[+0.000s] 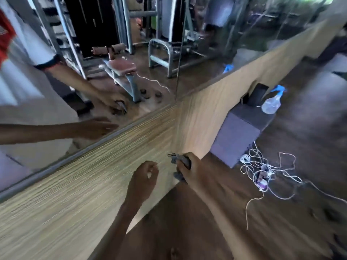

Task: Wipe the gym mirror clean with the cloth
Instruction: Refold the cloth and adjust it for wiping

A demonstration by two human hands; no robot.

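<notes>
Both of our hands sit low, in front of the wooden panel beneath the mirror. We judge from this that no wiping is under way at this instant: the cloth is off the glass, well below its lower edge. How much of the mirror is already clean we cannot tell. The picture is blurred, and the glass shows only reflected gym machines and our own arms. Our right hand reaches forward and down, its fingers closed around the bunched grey cloth, close to the panel's corner. Our left hand hangs just beside it, wrist bent, fingers loosely curled and gripping nothing. A spray bottle stands well apart to the right, beyond a tangle of cords on the floor.
</notes>
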